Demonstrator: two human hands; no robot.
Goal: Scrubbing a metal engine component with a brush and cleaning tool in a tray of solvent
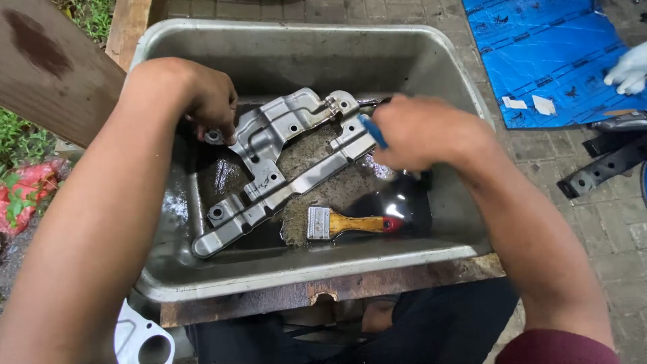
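Evidently, left hand (202, 101) fingers pinch the stamped grey metal bracket (283, 162) steady in the steel tub (431, 74); right hand (421, 131) grips a blue-handled tool (373, 131), best stroked gently.

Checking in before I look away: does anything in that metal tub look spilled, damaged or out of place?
The paintbrush lies loose in the tub, its bristles in a patch of gritty residue and dark liquid on the bottom. The metal bracket rests askew; left hand grips its end, right hand holds a blue-handled tool. No damage shows.
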